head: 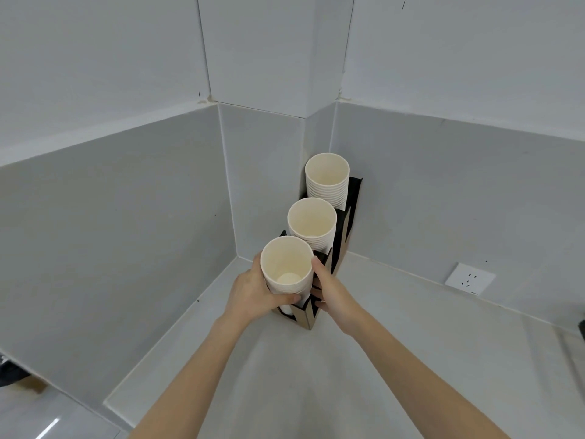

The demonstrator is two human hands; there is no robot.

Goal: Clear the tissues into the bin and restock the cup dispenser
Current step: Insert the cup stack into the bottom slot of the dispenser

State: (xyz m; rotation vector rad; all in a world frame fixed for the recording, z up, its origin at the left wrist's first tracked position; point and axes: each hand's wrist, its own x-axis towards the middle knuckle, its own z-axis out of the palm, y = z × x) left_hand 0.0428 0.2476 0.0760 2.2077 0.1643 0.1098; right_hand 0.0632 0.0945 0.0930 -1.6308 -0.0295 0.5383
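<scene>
A black and tan cup dispenser stands in the corner of the grey counter, with three slots in a row. Stacks of white paper cups fill the far slot and the middle slot. A third stack of cups sits in the near slot, its open mouth facing up. My left hand is wrapped around the left side of this near stack. My right hand presses against the stack's right side and the dispenser's front wall. No tissues or bin are in view.
Grey tiled walls close in the corner on the left and behind. A white wall socket sits low on the right wall. A dark object shows at the left edge, another at the right edge.
</scene>
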